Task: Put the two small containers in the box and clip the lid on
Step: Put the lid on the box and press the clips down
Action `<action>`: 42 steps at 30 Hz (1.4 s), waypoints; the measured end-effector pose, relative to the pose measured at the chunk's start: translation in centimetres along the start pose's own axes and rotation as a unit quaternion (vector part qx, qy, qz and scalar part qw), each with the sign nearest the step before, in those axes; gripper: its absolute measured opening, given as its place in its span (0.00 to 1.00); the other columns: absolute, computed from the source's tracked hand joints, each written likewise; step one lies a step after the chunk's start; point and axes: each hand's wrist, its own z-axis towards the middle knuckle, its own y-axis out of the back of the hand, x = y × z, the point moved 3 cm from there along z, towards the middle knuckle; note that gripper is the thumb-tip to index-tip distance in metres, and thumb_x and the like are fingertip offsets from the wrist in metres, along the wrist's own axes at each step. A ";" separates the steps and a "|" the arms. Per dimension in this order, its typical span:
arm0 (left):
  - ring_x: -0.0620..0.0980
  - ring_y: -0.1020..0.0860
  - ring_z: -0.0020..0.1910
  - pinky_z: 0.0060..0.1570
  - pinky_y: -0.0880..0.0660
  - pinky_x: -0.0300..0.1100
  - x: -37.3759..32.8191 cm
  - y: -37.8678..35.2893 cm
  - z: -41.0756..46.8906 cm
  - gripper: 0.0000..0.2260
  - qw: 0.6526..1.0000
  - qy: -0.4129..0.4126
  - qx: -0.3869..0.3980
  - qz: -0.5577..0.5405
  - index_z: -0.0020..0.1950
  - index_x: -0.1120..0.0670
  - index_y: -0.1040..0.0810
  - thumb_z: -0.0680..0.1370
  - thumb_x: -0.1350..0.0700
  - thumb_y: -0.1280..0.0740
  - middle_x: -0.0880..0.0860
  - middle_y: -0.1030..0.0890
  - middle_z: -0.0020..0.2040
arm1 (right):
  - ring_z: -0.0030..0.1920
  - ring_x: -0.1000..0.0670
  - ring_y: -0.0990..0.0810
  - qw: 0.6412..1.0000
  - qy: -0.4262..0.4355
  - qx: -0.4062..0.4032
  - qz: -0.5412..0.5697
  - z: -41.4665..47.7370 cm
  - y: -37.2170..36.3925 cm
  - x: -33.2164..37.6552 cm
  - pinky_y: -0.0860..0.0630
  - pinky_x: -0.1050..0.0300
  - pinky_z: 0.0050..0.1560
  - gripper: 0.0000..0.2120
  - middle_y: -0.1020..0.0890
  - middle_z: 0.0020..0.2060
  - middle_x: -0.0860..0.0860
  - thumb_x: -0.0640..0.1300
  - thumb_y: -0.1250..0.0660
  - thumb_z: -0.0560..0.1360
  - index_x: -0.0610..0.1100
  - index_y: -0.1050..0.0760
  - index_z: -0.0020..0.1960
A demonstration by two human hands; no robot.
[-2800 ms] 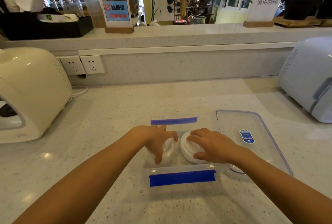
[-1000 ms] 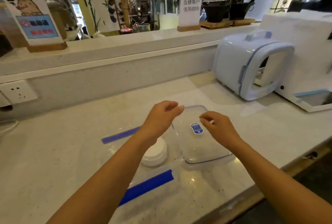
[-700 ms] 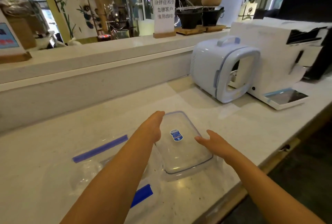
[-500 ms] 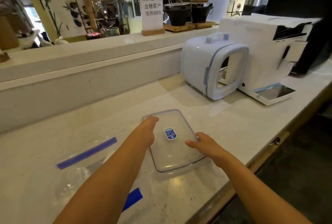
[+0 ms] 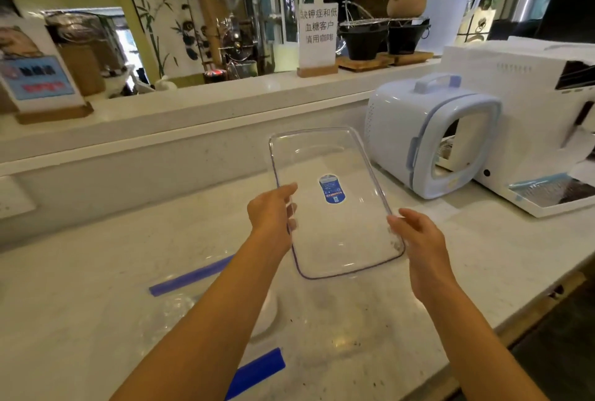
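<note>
The clear lid (image 5: 331, 227) with a blue sticker is lifted off the counter and tilted, its far end raised. My left hand (image 5: 273, 217) grips its left edge and my right hand (image 5: 415, 239) grips its right edge. Below and to the left sits the clear box (image 5: 180, 313) with a blue clip (image 5: 190, 278) at its far side and another blue clip (image 5: 257, 371) at its near side. One small container with a white lid (image 5: 265, 317) shows inside the box, partly behind my left forearm. A clear one (image 5: 167, 313) lies blurred beside it.
A pale blue appliance with a handle (image 5: 431, 133) stands at the right, a white machine (image 5: 531, 117) beyond it. A raised ledge (image 5: 193, 104) with sign stands runs along the back. The counter's front edge (image 5: 531, 297) is close on the right.
Both hands moved from the small containers in the box to the lid on the counter, gripped its two long edges and lifted it. The view turned right.
</note>
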 end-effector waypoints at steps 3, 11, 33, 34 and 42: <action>0.44 0.31 0.19 0.16 0.40 0.32 -1.4 2.1 -0.5 0.07 0.991 -0.010 -0.023 -0.132 0.34 0.55 0.27 0.70 0.60 0.31 0.50 0.28 0.27 | 0.50 0.46 0.22 0.990 -0.023 0.090 0.109 -2.3 -2.2 1.0 0.26 0.50 0.45 0.19 0.20 0.49 0.46 0.51 0.30 0.66 0.47 0.27 0.55; 0.44 0.33 0.18 0.19 0.38 0.32 -0.2 6.4 -3.1 0.11 0.946 0.000 -0.071 -0.316 0.32 0.54 0.31 0.72 0.52 0.36 0.49 0.31 0.28 | 0.40 0.49 0.16 0.971 0.025 0.235 0.047 -7.1 -9.8 1.5 0.22 0.62 0.37 0.19 0.16 0.40 0.49 0.51 0.32 0.67 0.49 0.28 0.57; 0.46 0.17 0.38 0.34 0.23 0.40 -0.8 25.4 -11.3 0.07 0.964 -0.214 -0.150 0.050 0.51 0.46 0.21 0.73 0.54 0.33 0.45 0.15 0.38 | 0.45 0.48 0.18 0.956 0.023 0.294 -0.005 -8.4 -11.3 -0.6 0.21 0.60 0.35 0.21 0.19 0.48 0.47 0.44 0.33 0.70 0.48 0.31 0.62; 0.43 0.17 0.38 0.31 0.23 0.37 -0.6 25.6 -11.3 0.05 0.963 -0.218 -0.152 0.044 0.47 0.45 0.21 0.74 0.55 0.33 0.43 0.15 0.37 | 0.45 0.48 0.18 0.953 0.014 0.302 -0.005 -8.4 -11.7 -0.7 0.21 0.59 0.34 0.19 0.18 0.48 0.47 0.44 0.33 0.70 0.47 0.29 0.60; 0.52 0.16 0.37 0.30 0.20 0.42 1.3 27.6 -9.3 0.11 0.974 -0.141 -0.169 0.060 0.47 0.52 0.17 0.74 0.47 0.34 0.54 0.14 0.41 | 0.34 0.49 0.16 0.956 -0.060 0.285 -0.043 -6.8 -13.1 -2.5 0.22 0.57 0.28 0.09 0.15 0.33 0.49 0.37 0.35 0.68 0.44 0.20 0.45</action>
